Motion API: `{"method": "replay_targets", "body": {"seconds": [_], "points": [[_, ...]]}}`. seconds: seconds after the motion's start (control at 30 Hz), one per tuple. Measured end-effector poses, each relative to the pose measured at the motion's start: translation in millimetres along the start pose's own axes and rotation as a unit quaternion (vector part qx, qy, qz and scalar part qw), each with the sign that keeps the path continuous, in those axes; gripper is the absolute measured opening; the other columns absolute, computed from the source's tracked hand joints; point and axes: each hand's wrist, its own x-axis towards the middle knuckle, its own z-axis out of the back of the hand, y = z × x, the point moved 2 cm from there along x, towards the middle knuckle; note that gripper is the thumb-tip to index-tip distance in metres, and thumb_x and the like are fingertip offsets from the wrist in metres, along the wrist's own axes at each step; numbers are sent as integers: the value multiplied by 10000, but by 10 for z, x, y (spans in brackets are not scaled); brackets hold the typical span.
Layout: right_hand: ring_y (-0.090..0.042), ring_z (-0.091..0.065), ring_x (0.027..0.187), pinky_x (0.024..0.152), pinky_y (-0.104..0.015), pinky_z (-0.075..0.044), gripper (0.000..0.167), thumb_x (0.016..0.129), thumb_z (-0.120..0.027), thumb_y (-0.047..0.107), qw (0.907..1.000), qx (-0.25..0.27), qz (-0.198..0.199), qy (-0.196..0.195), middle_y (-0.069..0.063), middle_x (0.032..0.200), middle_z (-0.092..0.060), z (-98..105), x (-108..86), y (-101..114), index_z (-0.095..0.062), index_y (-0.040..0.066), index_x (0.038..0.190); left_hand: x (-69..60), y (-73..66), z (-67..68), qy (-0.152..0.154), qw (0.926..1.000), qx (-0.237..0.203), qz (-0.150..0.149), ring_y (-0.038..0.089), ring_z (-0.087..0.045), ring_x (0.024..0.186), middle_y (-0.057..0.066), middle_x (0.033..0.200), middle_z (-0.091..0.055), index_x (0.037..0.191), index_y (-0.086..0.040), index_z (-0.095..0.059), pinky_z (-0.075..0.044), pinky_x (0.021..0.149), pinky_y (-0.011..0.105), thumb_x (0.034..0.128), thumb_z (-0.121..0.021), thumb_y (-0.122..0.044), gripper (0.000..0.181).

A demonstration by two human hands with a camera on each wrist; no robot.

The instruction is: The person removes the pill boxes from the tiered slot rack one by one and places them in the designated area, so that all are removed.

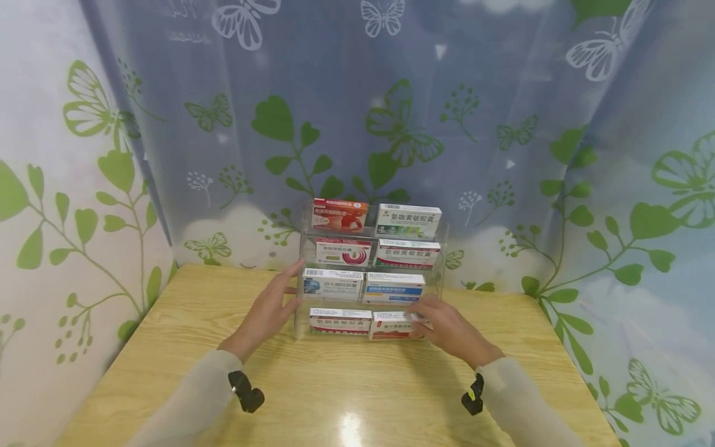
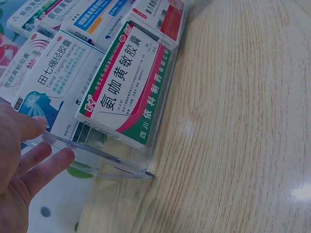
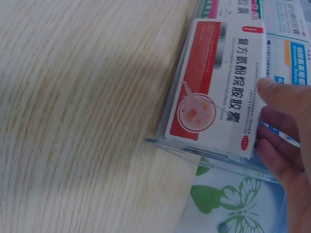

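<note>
A clear tiered display rack (image 1: 300, 323) stands on the table, bearing several medicine boxes in two columns. My left hand (image 1: 272, 313) is at the rack's left side, its fingers fairly straight against or close to the clear wall. Near its thumb is a white-and-blue medicine box (image 2: 58, 82); a green-and-pink medicine box (image 2: 129, 82) sits on the lowest tier. At the lower right, my right hand (image 1: 452, 329) holds the upper edge of a red-and-white medicine box (image 3: 218, 87) between thumb and curled fingers. The fingertips behind that box are partly hidden.
The wooden table (image 1: 335, 379) extends in front of the rack and to both sides. Behind it hangs a blue curtain (image 1: 346, 124) with leaves and butterflies. Upper tiers hold further boxes, including a red box (image 1: 339, 217) and a white-and-green box (image 1: 408, 222).
</note>
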Motion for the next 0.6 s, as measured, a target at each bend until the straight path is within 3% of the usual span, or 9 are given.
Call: {"method": "replay_targets", "body": {"seconds": [0.17,0.37,0.5,0.6], "points": [[-283,-698,1136,987,-490,-631,332,928,-862,67,9995,-181,237,-36,-82,1204,-756,-48,17,10,-764,77,1245,-3,-6,3,-1,10000,18,22,406,-702,1241,213,1662,-465,1743,-227,-268,-629,999,599,1031,-696,30,870],[-280,-702,1172,1018,-501,-619,355,927,-870,105,9995,-210,168,-139,-70,1247,-766,-56,40,27,-771,101,1268,-4,-16,1,44,10000,-13,83,404,-695,1256,206,1664,-460,1746,-248,-258,-638,992,575,1037,-692,21,874],[-237,-715,1104,942,-479,-642,378,961,-835,100,9989,259,-30,-388,-38,1252,-744,28,73,63,-761,132,1330,0,-16,-4,84,9998,-60,145,404,-689,1268,198,1679,-446,1747,-251,-254,-639,992,570,1039,-679,31,872],[-270,-714,1157,965,-519,-639,368,996,-797,100,9959,599,-283,-612,-59,1310,-729,120,94,95,-756,156,1358,-1,-10,-1,84,9998,-48,180,401,-686,1273,191,1684,-441,1747,-267,-253,-640,991,566,1037,-663,46,877]]}}
